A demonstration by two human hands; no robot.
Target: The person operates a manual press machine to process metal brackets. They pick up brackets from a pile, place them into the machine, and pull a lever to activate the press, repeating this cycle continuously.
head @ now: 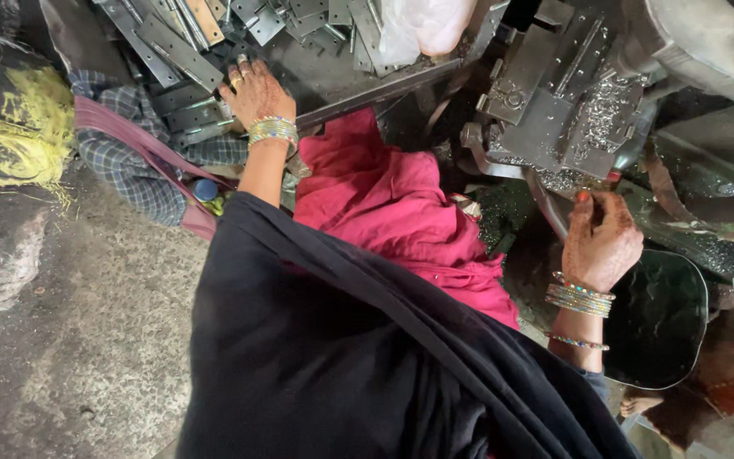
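My left hand (254, 92) reaches out over a heap of flat grey metal hinge plates (182, 53) at the top left, fingers spread and resting on them; whether it grips one I cannot tell. My right hand (599, 238) is curled around a curved metal lever (545, 200) below a grey machine block (554, 93) that is strewn with metal shavings. Both wrists wear bands of coloured bangles. A pink cloth (392, 208) and a black garment (341, 357) cover my lap between the two arms.
A dark metal pan (660, 319) sits under the machine at right. A checked cloth (121, 161) and a yellow fibre bundle (14, 127) lie at left on the grey concrete floor (70, 340). A translucent plastic bag (426, 25) hangs at top.
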